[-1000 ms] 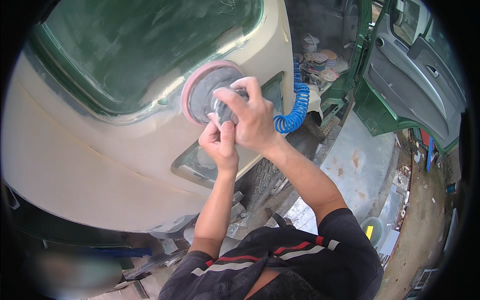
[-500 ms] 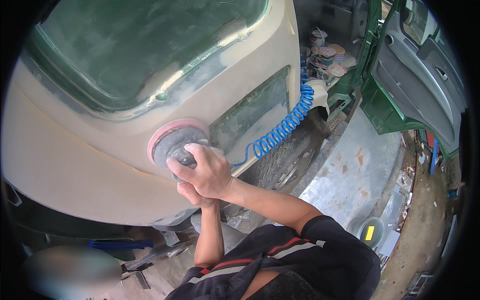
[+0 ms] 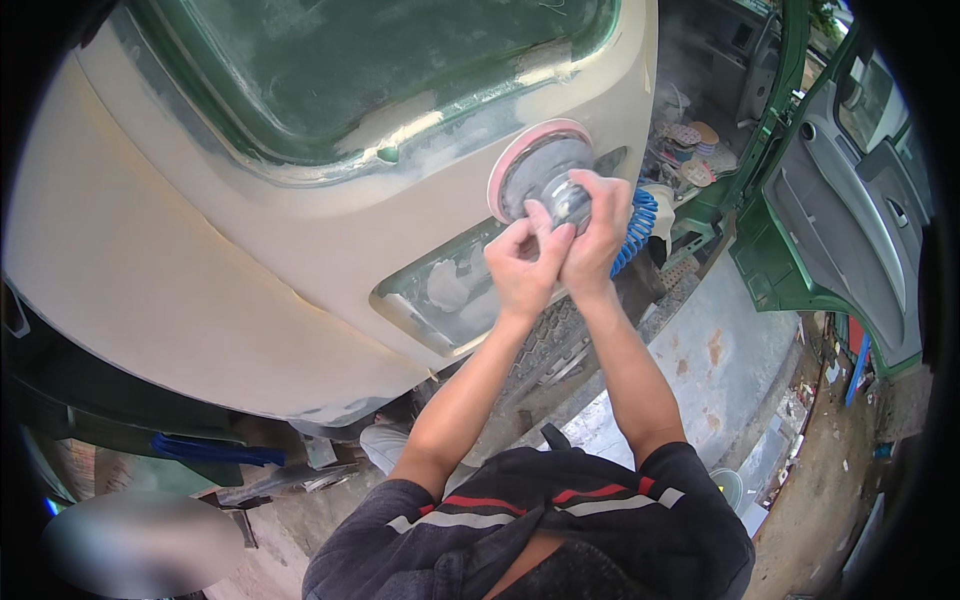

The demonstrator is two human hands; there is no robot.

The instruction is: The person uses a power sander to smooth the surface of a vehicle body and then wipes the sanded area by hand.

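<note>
At the left, the cream body panel (image 3: 230, 250) curves around beneath the green recess (image 3: 390, 60); its raised seam could be cut too deep if a pad ran along it on edge. Further right lies the lower recess (image 3: 445, 285), whose rim might catch a tilted disc and make it kick. The left hand (image 3: 520, 270) is curled nearly closed at the near end of the round sander (image 3: 548, 172), thumb against it, some fingers hidden. The sander faces the panel at the lower recess's upper edge; whether its pink-rimmed disc fully touches cannot be told. The right hand (image 3: 600, 225) wraps the sander's body, and a dusty grip could slip. Just beyond hangs the blue coiled hose (image 3: 638, 225), which could snag near the panel's edge and tug the tool sideways.
</note>
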